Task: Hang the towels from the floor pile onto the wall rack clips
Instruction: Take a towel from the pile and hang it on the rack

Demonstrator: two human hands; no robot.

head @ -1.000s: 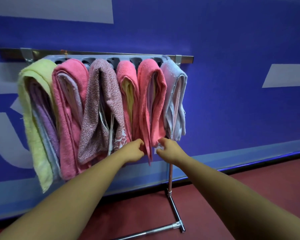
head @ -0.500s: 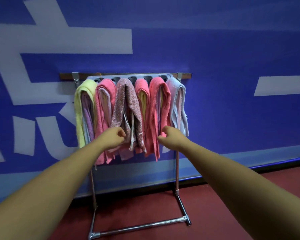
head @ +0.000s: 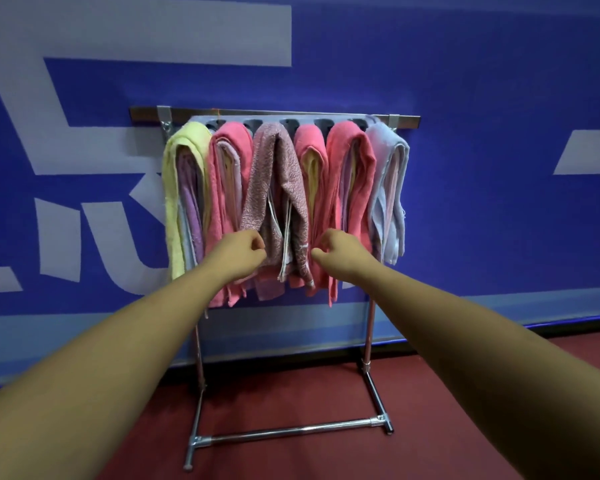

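towels (head: 229,174) all draped over the rack (head: 274,116) clips by the blue wall (head: 499,209), no floor pile in view so hanging looks done; left hand (head: 239,252) and right hand (head: 340,254) flank the speckled towel (head: 278,181) low down, fingers curled in, probably squaring it, can't tell if pinching cloth

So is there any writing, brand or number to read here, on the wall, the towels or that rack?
No whole text can be read here.
Wall: large pale strokes, seemingly parts of big characters, cut off by the frame; unreadable.
Towels: no label or print legible.
Rack: no marking visible.
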